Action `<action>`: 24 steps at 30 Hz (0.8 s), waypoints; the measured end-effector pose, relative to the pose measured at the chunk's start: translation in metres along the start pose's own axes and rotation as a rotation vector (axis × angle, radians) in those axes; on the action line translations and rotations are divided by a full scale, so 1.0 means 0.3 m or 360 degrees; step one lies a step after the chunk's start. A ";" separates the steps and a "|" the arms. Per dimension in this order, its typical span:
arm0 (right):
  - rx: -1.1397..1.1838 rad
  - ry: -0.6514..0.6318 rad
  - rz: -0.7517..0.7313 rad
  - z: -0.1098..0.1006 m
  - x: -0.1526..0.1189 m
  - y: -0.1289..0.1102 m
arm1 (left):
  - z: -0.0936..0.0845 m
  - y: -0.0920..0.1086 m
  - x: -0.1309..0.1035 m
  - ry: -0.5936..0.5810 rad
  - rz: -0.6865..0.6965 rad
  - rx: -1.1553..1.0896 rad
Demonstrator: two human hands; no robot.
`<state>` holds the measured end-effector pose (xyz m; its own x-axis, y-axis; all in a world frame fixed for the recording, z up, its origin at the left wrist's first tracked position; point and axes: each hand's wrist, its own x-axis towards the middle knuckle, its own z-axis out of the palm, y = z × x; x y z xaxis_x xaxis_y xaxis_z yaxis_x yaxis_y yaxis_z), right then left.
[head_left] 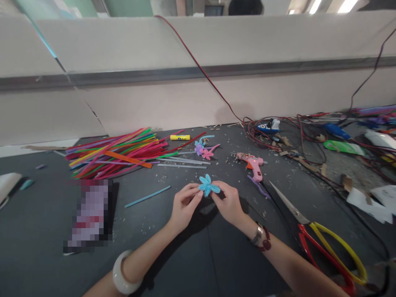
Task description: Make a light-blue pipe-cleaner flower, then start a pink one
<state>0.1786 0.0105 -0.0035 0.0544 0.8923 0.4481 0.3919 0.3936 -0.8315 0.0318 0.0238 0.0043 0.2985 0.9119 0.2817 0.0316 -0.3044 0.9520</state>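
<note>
Left hand [186, 206] and right hand [228, 202] pinch a blue fuzzy pipe-cleaner flower [208, 185]; pink plastic glue gun [254, 166] lies far right

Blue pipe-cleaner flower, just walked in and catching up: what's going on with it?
A person's left hand and right hand hold the blue pipe-cleaner flower between them by the fingertips. Beyond it lie a smaller pink flower and a bundle of colorful pipe cleaners. The pink glue gun and large scissors lie to the right, neither being held.
</note>
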 end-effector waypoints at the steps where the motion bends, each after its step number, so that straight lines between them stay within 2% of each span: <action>1: -0.0034 -0.0010 -0.0013 0.000 -0.002 0.002 | -0.001 -0.004 0.004 0.0019 -0.0054 -0.0074; 7: -0.0117 -0.0125 -0.0003 -0.001 -0.004 0.000 | 0.001 -0.018 0.021 0.0085 -0.0305 -0.0247; 11: -0.0131 -0.0049 -0.0041 -0.002 -0.007 0.008 | 0.007 -0.021 0.016 0.0133 -0.0606 -0.0486; 14: -0.0139 -0.0058 -0.0116 -0.001 -0.012 0.022 | 0.014 -0.023 0.009 0.0076 -0.0733 -0.0643; 19: -0.0159 -0.0106 -0.0251 0.000 -0.015 0.034 | 0.018 -0.037 0.002 0.0009 -0.0763 -0.0714; 24: -0.0150 -0.0219 -0.0244 -0.006 -0.013 0.030 | -0.037 -0.032 0.051 -0.0020 -0.0643 -0.0548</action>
<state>0.1835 0.0102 -0.0121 -0.1358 0.8479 0.5124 0.4704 0.5104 -0.7199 0.0255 0.0437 0.0008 0.3387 0.9338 -0.1150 -0.1682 0.1804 0.9691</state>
